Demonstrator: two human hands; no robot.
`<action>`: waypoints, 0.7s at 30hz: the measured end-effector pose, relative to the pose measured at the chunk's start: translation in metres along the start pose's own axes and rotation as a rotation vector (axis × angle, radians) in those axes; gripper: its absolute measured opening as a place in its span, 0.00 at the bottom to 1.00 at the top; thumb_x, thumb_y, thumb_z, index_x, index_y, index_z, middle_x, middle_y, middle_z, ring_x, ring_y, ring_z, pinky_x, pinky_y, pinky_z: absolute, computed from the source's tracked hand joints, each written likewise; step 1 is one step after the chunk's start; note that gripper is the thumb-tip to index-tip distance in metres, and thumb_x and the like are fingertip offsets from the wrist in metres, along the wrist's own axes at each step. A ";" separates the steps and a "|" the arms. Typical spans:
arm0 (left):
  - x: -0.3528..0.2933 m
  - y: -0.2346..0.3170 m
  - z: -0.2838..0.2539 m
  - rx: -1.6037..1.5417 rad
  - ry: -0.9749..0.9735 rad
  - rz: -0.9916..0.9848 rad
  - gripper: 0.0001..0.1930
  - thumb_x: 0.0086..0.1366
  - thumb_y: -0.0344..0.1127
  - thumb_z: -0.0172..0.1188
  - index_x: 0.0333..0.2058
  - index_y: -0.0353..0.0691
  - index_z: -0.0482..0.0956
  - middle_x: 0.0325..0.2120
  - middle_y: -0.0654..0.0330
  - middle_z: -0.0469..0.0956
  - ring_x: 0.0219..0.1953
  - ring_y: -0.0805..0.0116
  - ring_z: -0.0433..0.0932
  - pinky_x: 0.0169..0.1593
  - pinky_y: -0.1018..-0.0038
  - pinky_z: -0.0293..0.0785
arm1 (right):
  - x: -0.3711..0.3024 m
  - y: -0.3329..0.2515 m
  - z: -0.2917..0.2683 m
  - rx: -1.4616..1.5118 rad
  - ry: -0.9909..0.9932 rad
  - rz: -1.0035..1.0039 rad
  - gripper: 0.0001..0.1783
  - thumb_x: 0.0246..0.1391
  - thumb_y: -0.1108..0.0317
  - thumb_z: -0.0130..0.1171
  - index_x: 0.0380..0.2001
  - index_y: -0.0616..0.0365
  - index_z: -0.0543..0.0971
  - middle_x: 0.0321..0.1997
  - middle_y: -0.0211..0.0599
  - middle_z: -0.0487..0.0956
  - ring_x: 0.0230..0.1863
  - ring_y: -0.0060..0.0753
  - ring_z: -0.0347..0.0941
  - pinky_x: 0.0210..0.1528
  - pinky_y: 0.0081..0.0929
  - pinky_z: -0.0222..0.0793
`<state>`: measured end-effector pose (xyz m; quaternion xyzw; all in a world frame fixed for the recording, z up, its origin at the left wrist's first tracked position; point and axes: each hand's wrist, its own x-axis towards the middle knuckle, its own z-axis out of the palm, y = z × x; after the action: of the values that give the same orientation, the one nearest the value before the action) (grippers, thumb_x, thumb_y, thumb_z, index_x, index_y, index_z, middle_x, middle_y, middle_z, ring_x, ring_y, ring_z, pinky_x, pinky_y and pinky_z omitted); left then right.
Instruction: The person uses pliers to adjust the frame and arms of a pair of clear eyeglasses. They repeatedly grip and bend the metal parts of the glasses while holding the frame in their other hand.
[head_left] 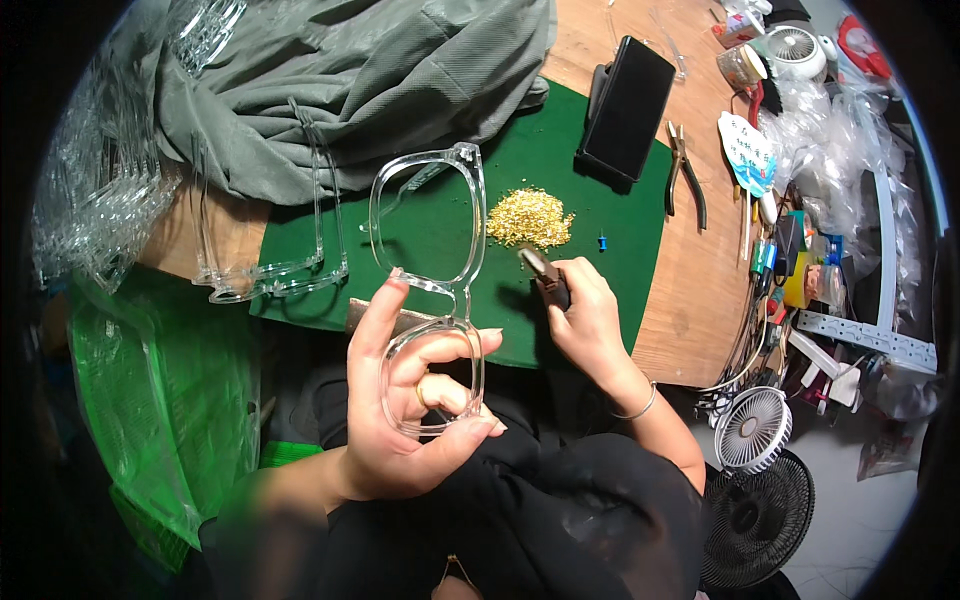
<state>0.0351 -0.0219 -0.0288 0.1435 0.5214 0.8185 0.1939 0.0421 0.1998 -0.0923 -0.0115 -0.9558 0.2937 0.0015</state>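
My left hand (372,445) is closed on a clear plastic eyeglass frame (463,300), which stands upright with one rim above the other. Fingers show through the lower rim, and the index fingertip touches near the bridge. My right hand (592,322) grips a pair of pliers (545,275). Their jaws point at the near edge of a heap of tiny gold-coloured metal pieces (530,215) on a green mat (610,285). Whether the jaws hold a piece is too small to tell. Behind the eyeglasses, a brownish bar (356,316) is partly hidden.
More clear eyeglass frames (275,283) lie at the left, beside a grey cloth (350,110). A black phone (627,110) rests at the mat's far right, near other pliers (683,180) and a blue pin (602,242). A green bag (170,400) hangs at left; fans (752,430) stand at right.
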 end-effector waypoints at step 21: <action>0.009 -0.009 0.003 0.081 -0.158 -0.013 0.51 0.48 0.15 0.59 0.60 0.45 0.29 0.53 0.40 0.59 0.34 0.73 0.76 0.43 0.74 0.74 | -0.006 -0.030 -0.039 0.595 -0.083 0.119 0.04 0.45 0.82 0.48 0.27 0.63 0.69 0.23 0.33 0.70 0.25 0.23 0.67 0.29 0.19 0.64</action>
<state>0.0296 -0.0117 -0.0349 0.2119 0.5380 0.7817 0.2336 0.0474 0.1970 -0.0434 -0.0544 -0.8246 0.5608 -0.0512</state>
